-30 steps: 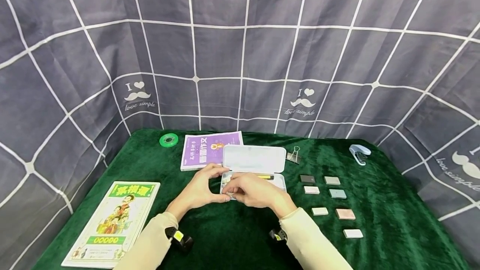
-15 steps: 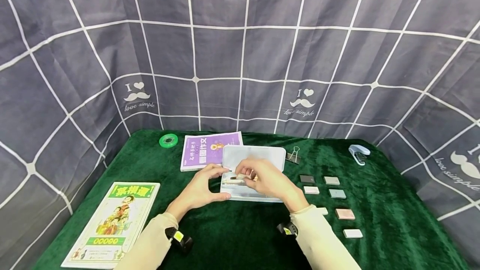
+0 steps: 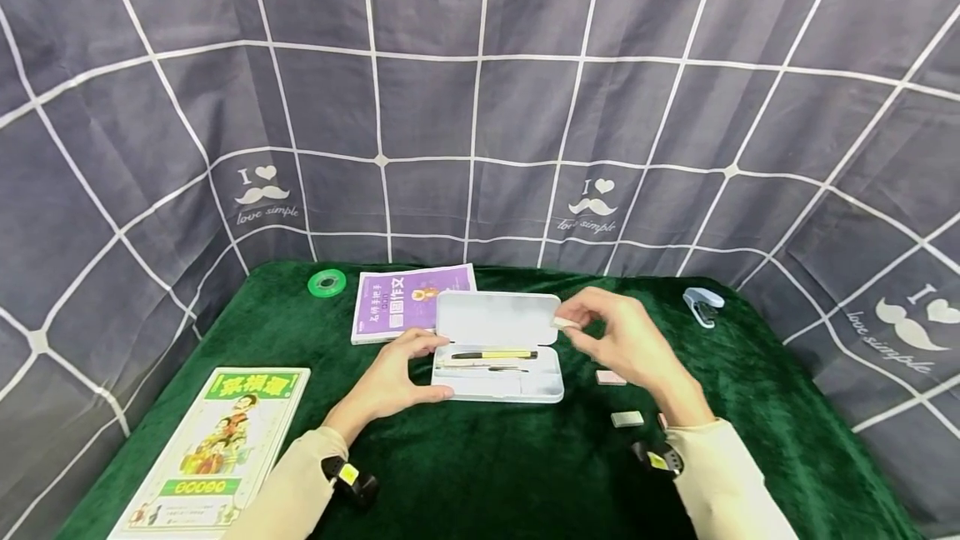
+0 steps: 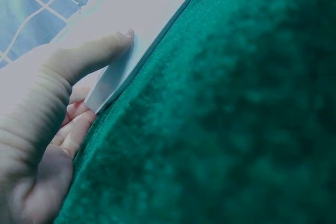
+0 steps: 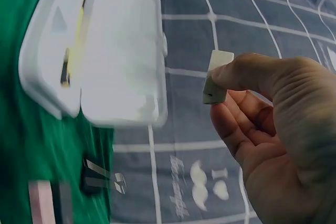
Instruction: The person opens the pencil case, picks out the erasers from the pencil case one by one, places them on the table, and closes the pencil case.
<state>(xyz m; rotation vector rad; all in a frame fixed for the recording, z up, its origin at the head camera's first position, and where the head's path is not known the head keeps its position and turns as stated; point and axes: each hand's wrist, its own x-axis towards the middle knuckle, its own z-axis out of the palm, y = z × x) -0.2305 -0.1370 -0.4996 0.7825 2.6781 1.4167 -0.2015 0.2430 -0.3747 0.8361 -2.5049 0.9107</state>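
Note:
A white pencil case (image 3: 544,375) stands with its lid raised, holding a yellow and black pen (image 3: 512,354) and several thin writing tools. My left hand (image 3: 386,377) grips its left end; in the left wrist view the thumb lies along the front wall of the case and the fingers reach round the end. Off to the right of the lid, my right hand (image 3: 626,336) pinches a small whitish eraser (image 5: 215,94) between thumb and fingers, held up above the cloth. The eraser bears a small dark mark.
Pink (image 3: 611,377) and pale (image 3: 627,419) blocks lie right of the case, others partly behind my right arm. A binder clip (image 5: 95,179) shows in the right wrist view. A light blue stapler (image 3: 702,307), green tape roll (image 3: 327,282), purple book (image 3: 375,307) and green-white book (image 3: 225,440) surround these.
My right hand has come up out of the pencil case with the eraser and moved right, past the lid. My left hand keeps its grip on the case. The head view has shifted slightly.

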